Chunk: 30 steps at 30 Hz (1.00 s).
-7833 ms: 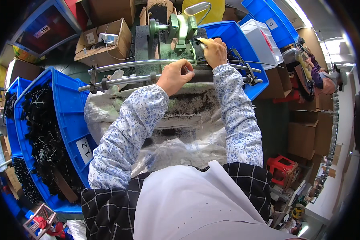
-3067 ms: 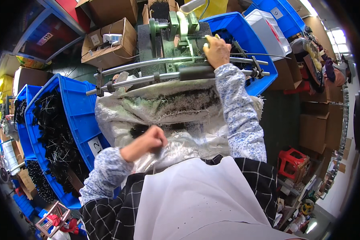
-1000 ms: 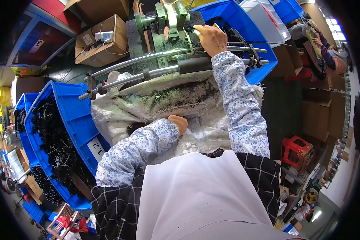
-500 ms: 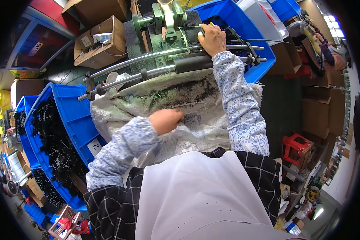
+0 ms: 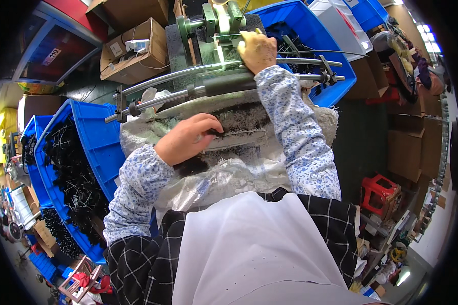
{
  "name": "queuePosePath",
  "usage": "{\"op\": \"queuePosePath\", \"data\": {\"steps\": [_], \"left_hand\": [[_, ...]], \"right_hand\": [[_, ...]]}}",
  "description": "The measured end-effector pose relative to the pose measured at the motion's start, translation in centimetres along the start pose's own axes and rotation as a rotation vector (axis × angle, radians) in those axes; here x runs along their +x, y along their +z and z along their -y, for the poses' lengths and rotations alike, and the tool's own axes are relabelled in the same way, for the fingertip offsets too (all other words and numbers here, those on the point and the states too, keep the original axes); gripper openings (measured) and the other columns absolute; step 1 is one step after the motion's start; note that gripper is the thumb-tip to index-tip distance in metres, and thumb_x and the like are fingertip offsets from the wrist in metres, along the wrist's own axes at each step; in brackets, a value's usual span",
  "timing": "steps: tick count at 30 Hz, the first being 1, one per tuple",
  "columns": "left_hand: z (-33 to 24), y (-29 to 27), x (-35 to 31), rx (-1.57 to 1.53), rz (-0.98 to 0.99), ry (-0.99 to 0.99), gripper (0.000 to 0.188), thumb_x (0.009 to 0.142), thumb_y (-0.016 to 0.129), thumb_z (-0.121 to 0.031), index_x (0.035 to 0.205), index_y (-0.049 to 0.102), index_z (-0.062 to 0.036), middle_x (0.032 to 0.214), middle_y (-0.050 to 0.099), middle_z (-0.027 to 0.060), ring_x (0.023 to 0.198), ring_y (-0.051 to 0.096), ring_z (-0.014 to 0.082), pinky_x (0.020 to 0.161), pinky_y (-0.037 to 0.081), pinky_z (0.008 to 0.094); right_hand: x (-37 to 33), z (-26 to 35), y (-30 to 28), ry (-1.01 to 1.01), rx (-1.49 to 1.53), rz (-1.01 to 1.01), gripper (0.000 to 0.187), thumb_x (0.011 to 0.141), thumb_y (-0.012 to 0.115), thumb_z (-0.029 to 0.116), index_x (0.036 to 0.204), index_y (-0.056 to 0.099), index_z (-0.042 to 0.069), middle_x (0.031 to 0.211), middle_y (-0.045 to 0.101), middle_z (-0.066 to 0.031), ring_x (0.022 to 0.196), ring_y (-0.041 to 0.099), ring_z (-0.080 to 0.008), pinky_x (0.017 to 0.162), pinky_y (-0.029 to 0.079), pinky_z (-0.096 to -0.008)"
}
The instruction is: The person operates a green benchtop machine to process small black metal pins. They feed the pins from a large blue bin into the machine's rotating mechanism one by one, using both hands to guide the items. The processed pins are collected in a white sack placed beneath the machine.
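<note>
Machine (image 5: 209, 23) green-grey; sleeves (image 5: 297, 119) white, blue floral; shirt (image 5: 132, 264) black, white-checked; bin (image 5: 97, 145) blue.

Workshop, factory-type. Machine with wheel (image 5: 222, 21) just beyond and left of the right hand's (image 5: 258, 50) grip; metal rails (image 5: 175, 96) on its near side. Blue plastic bin (image 5: 338, 89) right of grip, large blue bin (image 5: 94, 137) heaped with black bristly wire pieces (image 5: 74, 173) well left. Cardboard box (image 5: 121, 74) left, another person (image 5: 425, 76) far right.

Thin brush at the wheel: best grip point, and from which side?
Probably the right end of the thin brush, coming from the right: its bristled length runs left by the pale wheel, and the right hand covers that end.
</note>
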<state>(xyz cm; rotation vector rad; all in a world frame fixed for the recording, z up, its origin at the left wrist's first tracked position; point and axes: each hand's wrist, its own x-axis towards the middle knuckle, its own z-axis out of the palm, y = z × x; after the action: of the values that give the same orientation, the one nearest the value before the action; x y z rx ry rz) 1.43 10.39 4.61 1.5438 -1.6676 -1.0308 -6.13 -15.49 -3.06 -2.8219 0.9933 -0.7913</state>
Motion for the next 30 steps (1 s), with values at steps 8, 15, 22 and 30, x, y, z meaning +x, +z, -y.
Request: {"op": "queuePosePath", "data": {"steps": [8,15,22,30], "left_hand": [[-0.7,-2.8,-0.4,-0.037,-0.242,-0.006,0.027,0.078,0.059,0.005,0.104,0.060,-0.0039,0.116,0.057,0.0099,0.102,0.057,0.0197,0.087,0.046,0.0291],[-1.1,-2.4,1.9,-0.185,-0.284,-0.044,0.025,0.081,0.059,0.005,0.104,0.054,-0.0017,0.114,0.057,0.0097,0.101,0.055,0.0134,0.087,0.046,0.0278],[-1.2,-0.5,4.6,-0.135,-0.515,0.071,0.025,0.080,0.060,0.005,0.104,0.055,-0.0015,0.110,0.060,0.0102,0.094,0.059,0.0126,0.083,0.049,0.0269],[1.0,1.3,-1.4,0.277,-0.215,-0.203,0.034,0.075,0.066,-0.007,0.106,0.051,-0.0039,0.094,0.059,0.0109,0.072,0.060,0.0207,0.066,0.050,0.0315]], "right_hand": [[1.4,-7.8,-0.9,0.046,-0.067,0.125,0.021,0.080,0.057,0.027,0.097,0.067,0.020,0.090,0.065,-0.0055,0.088,0.061,-0.0263,0.074,0.046,-0.0429],[3.3,-10.0,-5.0,0.157,-0.212,0.185,0.022,0.085,0.052,0.024,0.103,0.065,0.020,0.099,0.064,-0.0102,0.089,0.063,-0.0274,0.077,0.049,-0.0394],[-4.3,1.9,-10.7,0.049,0.662,0.506,0.027,0.083,0.060,0.021,0.105,0.059,0.006,0.088,0.064,-0.0131,0.074,0.062,-0.0273,0.070,0.050,-0.0375],[-2.0,-1.8,-4.6,-0.065,-0.054,0.019,0.012,0.085,0.053,0.012,0.086,0.065,0.011,0.072,0.061,-0.0042,0.060,0.060,-0.0151,0.052,0.050,-0.0293]]}}
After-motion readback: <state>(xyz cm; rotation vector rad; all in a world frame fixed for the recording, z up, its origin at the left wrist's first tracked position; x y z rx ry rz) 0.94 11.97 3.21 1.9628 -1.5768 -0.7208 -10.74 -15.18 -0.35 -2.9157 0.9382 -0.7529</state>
